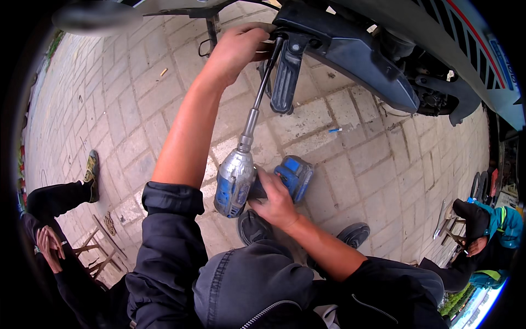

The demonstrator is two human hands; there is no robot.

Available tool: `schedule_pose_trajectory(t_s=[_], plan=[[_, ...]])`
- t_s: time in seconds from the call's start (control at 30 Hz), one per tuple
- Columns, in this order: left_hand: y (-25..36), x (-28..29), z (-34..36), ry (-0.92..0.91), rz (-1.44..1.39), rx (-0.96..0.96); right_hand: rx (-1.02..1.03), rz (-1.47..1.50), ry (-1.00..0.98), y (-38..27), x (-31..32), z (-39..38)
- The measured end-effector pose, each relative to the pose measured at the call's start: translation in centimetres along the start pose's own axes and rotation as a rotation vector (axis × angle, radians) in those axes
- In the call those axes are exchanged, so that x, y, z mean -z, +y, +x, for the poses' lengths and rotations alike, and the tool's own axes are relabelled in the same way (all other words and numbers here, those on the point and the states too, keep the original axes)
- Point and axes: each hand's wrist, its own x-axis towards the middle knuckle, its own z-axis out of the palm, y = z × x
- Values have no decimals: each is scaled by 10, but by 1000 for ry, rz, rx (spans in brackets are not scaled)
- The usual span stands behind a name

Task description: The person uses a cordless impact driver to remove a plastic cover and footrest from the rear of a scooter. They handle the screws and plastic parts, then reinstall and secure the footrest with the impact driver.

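Observation:
My right hand [278, 204] is wrapped round the handle of a blue and silver cordless impact wrench [234, 183], its blue battery pack [296, 176] sticking out to the right. A long metal extension bar [262, 96] runs from the tool up to the side of a vehicle's black footrest [286, 77]. At the bar's far end, my left hand [241, 48] has its fingers curled in beside the black plastic bracket [300, 41] over the footrest. Its fingertips are partly hidden there, so whatever they grip cannot be made out.
The vehicle's dark lower fairing [364, 71] spans the upper right. Below lies brick paving [372, 164] with a small blue object [335, 130] on it. One seated person's hands [50, 247] show at the left; another person [476, 241] sits at the right. My shoes [355, 234] are beneath me.

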Motion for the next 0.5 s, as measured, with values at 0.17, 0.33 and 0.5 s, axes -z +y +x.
schedule_pose_trajectory(t_s=[0.17, 0.33, 0.5], plan=[[-3, 9, 7, -14, 476, -155, -36, -9, 11, -2, -6, 2], [-1, 10, 7, 12, 740, -315, -34, -108, 15, -1, -4, 5], [-3, 10, 9, 24, 771, -369, -66, -37, 6, 1, -3, 6]])
